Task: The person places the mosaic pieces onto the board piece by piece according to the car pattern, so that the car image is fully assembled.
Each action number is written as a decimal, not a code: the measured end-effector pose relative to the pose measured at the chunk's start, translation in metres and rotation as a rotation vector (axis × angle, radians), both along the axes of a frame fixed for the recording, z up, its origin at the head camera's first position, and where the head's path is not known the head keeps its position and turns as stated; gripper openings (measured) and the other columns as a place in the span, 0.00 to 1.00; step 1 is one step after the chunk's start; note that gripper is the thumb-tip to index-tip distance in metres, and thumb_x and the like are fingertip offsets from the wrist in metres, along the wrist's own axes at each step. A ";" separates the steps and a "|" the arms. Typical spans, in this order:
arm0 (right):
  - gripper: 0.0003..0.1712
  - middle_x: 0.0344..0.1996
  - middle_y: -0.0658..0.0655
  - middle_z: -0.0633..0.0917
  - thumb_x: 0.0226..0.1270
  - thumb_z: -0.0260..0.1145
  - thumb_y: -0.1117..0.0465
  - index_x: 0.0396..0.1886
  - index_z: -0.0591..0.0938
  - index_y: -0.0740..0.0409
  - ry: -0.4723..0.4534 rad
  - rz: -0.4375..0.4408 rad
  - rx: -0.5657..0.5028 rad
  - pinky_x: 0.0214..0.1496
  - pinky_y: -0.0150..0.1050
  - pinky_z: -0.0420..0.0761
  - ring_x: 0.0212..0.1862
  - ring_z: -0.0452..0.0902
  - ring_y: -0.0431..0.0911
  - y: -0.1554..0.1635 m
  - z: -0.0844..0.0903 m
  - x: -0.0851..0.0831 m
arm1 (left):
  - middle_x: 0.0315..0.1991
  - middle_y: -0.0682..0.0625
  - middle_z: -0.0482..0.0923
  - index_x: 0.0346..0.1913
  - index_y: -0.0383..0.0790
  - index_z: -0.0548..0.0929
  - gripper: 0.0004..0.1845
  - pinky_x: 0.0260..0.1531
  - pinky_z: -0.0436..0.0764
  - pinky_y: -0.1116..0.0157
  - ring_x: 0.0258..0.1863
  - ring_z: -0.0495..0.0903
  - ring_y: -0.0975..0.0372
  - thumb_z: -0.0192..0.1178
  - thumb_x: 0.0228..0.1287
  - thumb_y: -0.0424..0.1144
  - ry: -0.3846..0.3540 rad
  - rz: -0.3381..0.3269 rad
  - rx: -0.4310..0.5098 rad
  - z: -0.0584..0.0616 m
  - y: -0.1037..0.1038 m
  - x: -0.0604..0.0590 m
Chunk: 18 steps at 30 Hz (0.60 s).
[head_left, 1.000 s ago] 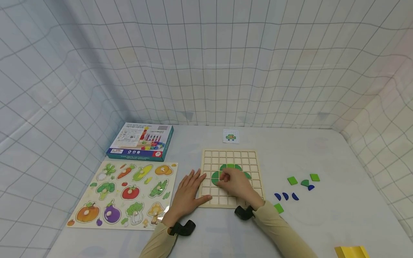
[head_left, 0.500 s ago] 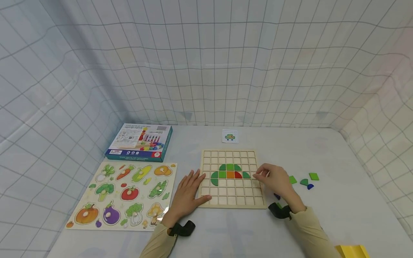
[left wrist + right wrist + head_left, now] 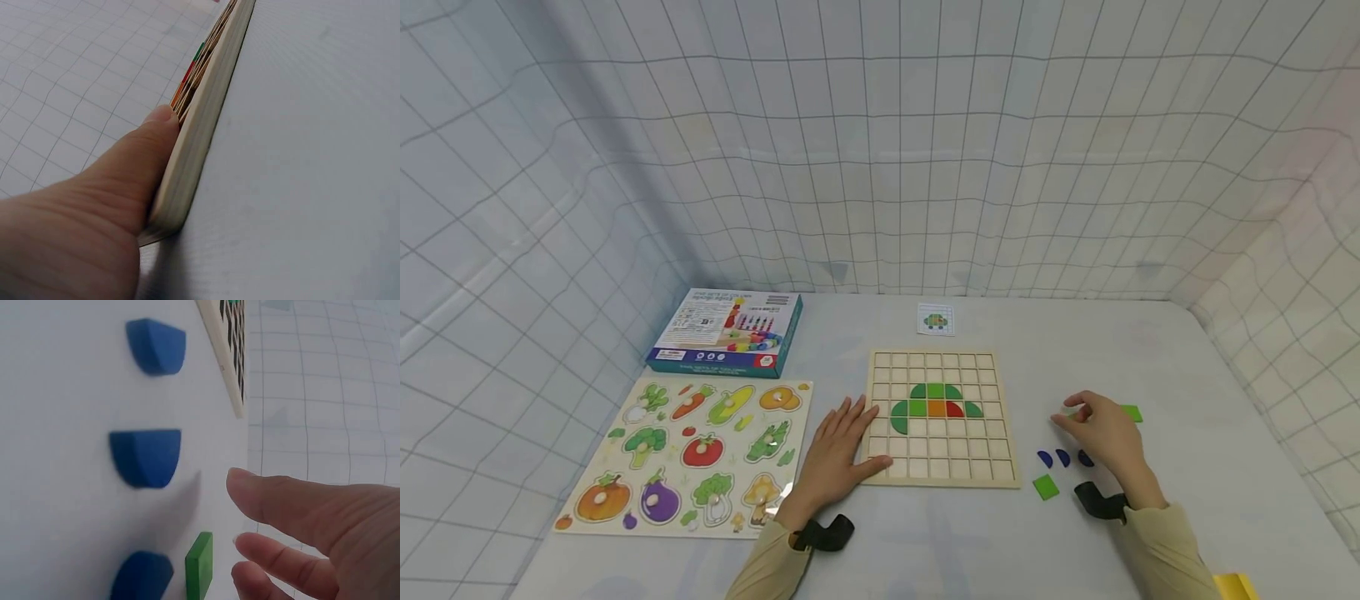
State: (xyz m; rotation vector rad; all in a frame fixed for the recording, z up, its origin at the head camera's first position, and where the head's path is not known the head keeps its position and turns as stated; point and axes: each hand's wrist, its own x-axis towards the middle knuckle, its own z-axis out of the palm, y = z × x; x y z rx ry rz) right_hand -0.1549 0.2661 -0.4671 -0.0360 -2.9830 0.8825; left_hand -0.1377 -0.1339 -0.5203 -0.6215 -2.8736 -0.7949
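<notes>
My left hand [image 3: 838,457] rests with spread fingers on the left edge of a wooden grid board [image 3: 940,482]; in the left wrist view the thumb [image 3: 140,153] lies along its rim. Green pieces, an orange square [image 3: 937,408] and a red quarter-round [image 3: 954,409] sit in the grid's cells. Right of the board, my right hand [image 3: 1105,433] hovers over a light green square tile [image 3: 200,565], thumb and fingers apart with nothing between them. Below the hand lie blue half-round pieces [image 3: 1062,457] and another green square [image 3: 1046,487]. The hand hides other pieces.
A small picture card [image 3: 936,319] lies behind the board. To the left are a vegetable knob puzzle [image 3: 737,454] and a boxed toy set [image 3: 726,332]. A yellow object [image 3: 1234,587] sits at the front right. Grid-patterned sheeting [image 3: 925,167] hangs around the table.
My right hand has moved from over the board rightward to the loose pieces, uncovering the coloured pieces in the grid. The left hand has stayed on the board's edge.
</notes>
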 end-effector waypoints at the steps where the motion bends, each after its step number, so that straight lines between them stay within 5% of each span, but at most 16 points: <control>1: 0.24 0.30 0.58 0.80 0.59 0.70 0.52 0.46 0.79 0.67 -0.011 -0.012 0.005 0.20 0.37 0.70 0.24 0.71 0.46 0.002 -0.001 0.001 | 0.72 0.46 0.54 0.72 0.45 0.63 0.43 0.69 0.43 0.54 0.73 0.44 0.54 0.59 0.58 0.63 -0.002 0.000 -0.001 0.000 0.000 0.000; 8: 0.30 0.35 0.64 0.81 0.57 0.70 0.47 0.47 0.78 0.68 -0.082 -0.075 0.064 0.22 0.38 0.71 0.27 0.75 0.49 0.014 -0.003 0.006 | 0.72 0.46 0.54 0.72 0.45 0.63 0.43 0.69 0.43 0.55 0.73 0.44 0.54 0.59 0.57 0.64 -0.004 0.005 -0.010 0.000 0.000 0.000; 18: 0.22 0.30 0.59 0.84 0.57 0.71 0.49 0.38 0.83 0.66 -0.056 -0.070 0.061 0.21 0.37 0.72 0.27 0.77 0.48 0.017 -0.001 0.005 | 0.72 0.45 0.54 0.71 0.44 0.63 0.43 0.69 0.43 0.54 0.73 0.44 0.53 0.59 0.58 0.63 0.001 0.000 -0.001 0.001 0.000 0.000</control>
